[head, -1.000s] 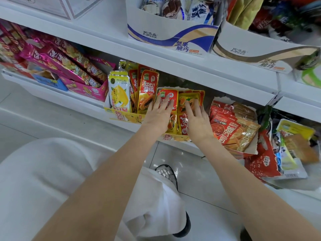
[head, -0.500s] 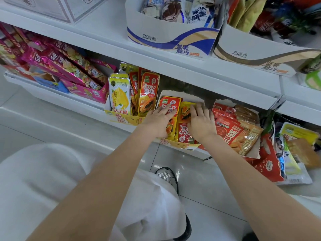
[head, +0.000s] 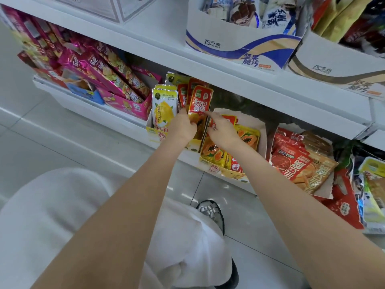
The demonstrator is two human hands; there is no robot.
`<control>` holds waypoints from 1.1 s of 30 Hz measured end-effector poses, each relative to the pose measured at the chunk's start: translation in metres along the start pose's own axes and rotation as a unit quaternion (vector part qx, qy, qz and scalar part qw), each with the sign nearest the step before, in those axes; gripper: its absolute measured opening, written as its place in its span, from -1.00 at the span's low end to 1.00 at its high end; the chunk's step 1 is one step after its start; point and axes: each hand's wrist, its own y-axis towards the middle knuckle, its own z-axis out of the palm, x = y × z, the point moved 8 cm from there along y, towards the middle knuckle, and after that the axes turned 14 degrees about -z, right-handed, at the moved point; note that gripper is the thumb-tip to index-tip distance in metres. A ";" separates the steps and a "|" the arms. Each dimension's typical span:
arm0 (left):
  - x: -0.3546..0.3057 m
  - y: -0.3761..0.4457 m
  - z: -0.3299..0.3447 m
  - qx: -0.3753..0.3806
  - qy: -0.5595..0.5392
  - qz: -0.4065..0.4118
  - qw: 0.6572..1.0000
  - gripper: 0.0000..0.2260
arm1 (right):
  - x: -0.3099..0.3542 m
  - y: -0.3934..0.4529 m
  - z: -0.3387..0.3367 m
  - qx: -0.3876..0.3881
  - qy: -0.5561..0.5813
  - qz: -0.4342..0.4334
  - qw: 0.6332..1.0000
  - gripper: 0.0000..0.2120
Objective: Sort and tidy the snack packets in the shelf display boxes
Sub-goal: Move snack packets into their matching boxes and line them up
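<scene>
Hands [head: 203, 128] now at red packet [head: 200, 103]

Glossy plastic-film snack packets [head: 200, 103] catch the light in matt cardboard display boxes [head: 261, 130], one with a roughly torn paper edge. Shiny pink foil-look packets [head: 116, 74] fill a box toward the shelf's left end. The white shelf [head: 250, 88] looks smooth and painted, with a dull metallic back panel. Polished floor tiles [head: 68, 130] gleam below; soft white cloth [head: 52, 215] covers the knees.
</scene>
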 end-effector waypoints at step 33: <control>-0.007 -0.077 0.036 0.077 0.059 0.061 0.993 -0.68 | -0.059 -0.130 -0.057 -0.247 0.032 0.205 0.947 -0.39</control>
